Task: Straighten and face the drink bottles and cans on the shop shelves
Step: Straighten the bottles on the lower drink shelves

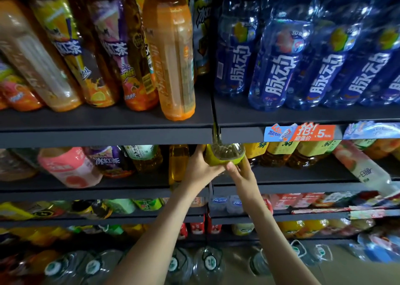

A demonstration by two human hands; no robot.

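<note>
Both hands, left and right, clasp a green-labelled bottle at the front of the second shelf, and plenty seems left: the orange bottle above looks turned away and a white bottle leans.

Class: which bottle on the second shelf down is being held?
The clear bottle with the yellow-green label: left hand and right hand both grip it; no other is gripped.

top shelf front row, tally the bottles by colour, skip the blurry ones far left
blue bottles: 5, the rightmost cut by the frame edge
yellow-label bottle: 1
purple-label bottle: 1
orange bottle: 1
total: 8
</note>
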